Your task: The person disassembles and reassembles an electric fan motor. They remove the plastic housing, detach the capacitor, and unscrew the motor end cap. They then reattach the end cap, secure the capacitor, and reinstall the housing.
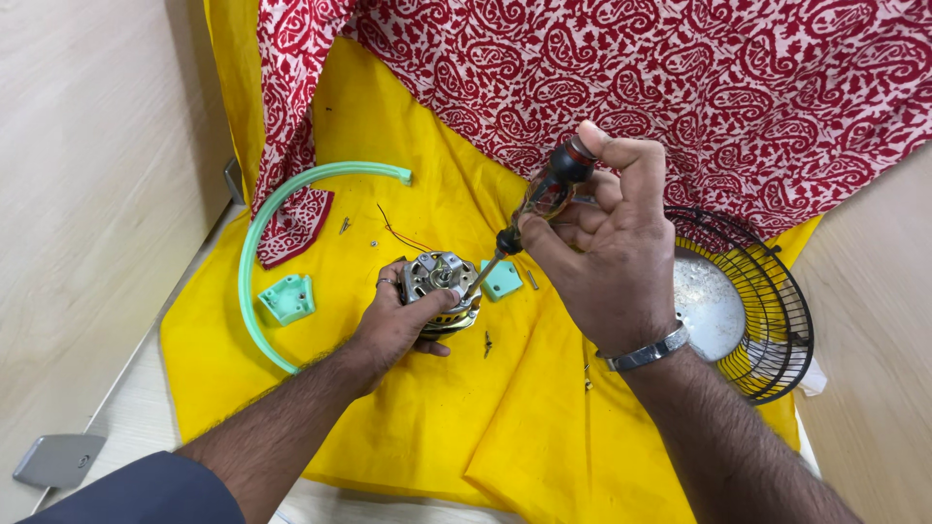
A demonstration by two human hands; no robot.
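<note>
Small electric motor (442, 291), metal casing with copper windings visible, sits on the yellow cloth (427, 417) near the middle of the view. Left hand (398, 325) wraps around its near side, fingers curled against the housing, thumb up by the top plate; ring on one finger. Right hand (607, 257) closed around a screwdriver (532, 213) with a clear and dark handle, index finger pressed over the butt end; shaft slants down-left, tip meeting the top of the motor. Metal bracelet (646, 351) on the right wrist. Thin red and black wires (400, 231) trail from the motor toward the back. Just right of the motor, a small mint-green square plate (503, 279), partly behind the shaft. Loose screws (487, 342) lie scattered on the cloth near the motor. Left of the motor, a mint-green bracket piece (286, 299), and around it a curved mint-green plastic arc (282, 228). Far right, a black wire fan guard (752, 311) lying tilted at the cloth edge. Red patterned fabric (660, 78) drapes across the top. Pale wooden surface (87, 194) on the left.
</note>
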